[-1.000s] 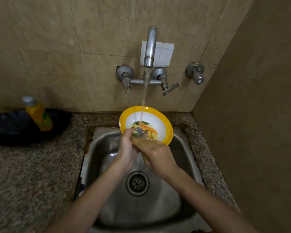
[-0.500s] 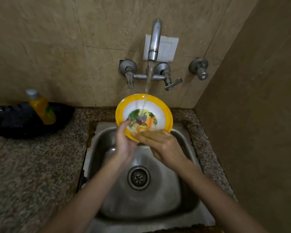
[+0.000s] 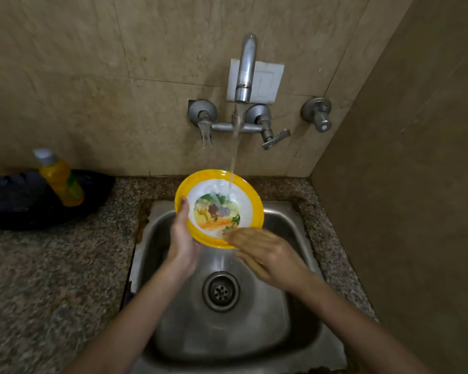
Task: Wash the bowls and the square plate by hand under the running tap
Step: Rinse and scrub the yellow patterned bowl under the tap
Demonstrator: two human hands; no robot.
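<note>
1. Head view: bowl [image 3: 219, 209], yellow-rimmed, tilted toward the viewer, above the sink [image 3: 227, 333]; stream [image 3: 234, 157] from the tap [image 3: 245, 68] strikes its upper inside.
2. Left grip [image 3: 183, 238]: clasps the bowl's left rim, thumb inside.
3. Right grip [image 3: 268, 252]: fingers straight, blurred, touching the near rim.
4. Method, judged: rotate bowl under the stream, rub inside and rim all round, clasp firmly; wet rim likely slippery.
5. Square plate: not in view.

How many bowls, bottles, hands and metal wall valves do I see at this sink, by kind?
Yellow-rimmed round picture bowl: 1
Yellow plastic bottle, grey cap: 1
Bare hands, left hand and right hand: 2
Grey metal wall valves: 3
Total: 7
</note>
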